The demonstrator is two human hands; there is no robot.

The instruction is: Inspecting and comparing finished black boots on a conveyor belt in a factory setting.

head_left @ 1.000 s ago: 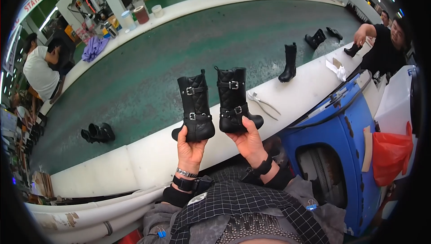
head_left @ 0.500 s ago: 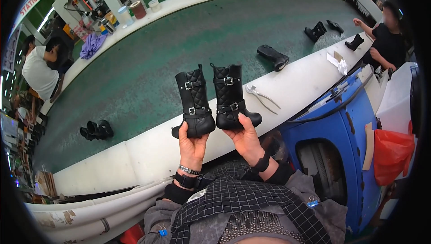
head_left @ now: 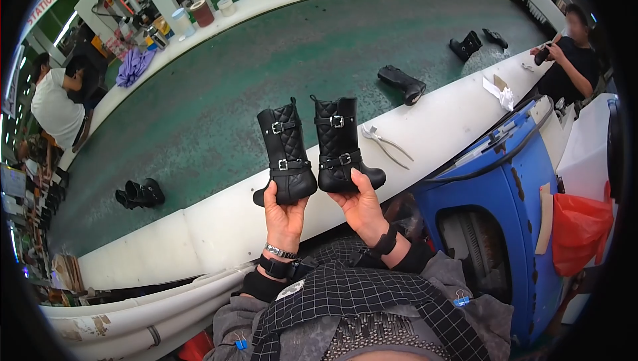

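Observation:
My left hand (head_left: 284, 218) grips a small black boot (head_left: 286, 148) by its foot, thumb on the heel side. A matching black boot (head_left: 337, 138) is held the same way in my right hand (head_left: 362, 208). Both stand upright side by side, a narrow gap between them, quilted shafts and buckled straps showing. The left boot's toe points left, the right one's points right. They are raised above the white ledge (head_left: 226, 218). Just right of the right boot, metal pliers (head_left: 389, 145) lie on that ledge.
Several more black boots lie on the green belt (head_left: 219, 95), one boot (head_left: 402, 84) close to the ledge and a pair (head_left: 141, 193) at left. A blue machine (head_left: 485, 208) with a red bag (head_left: 583, 235) stands at right. A co-worker (head_left: 565, 62) holds a dark boot beyond it.
The left boot has tilted slightly to the left; the right boot is nearly still. At far right, the co-worker has picked up the boot from the ledge.

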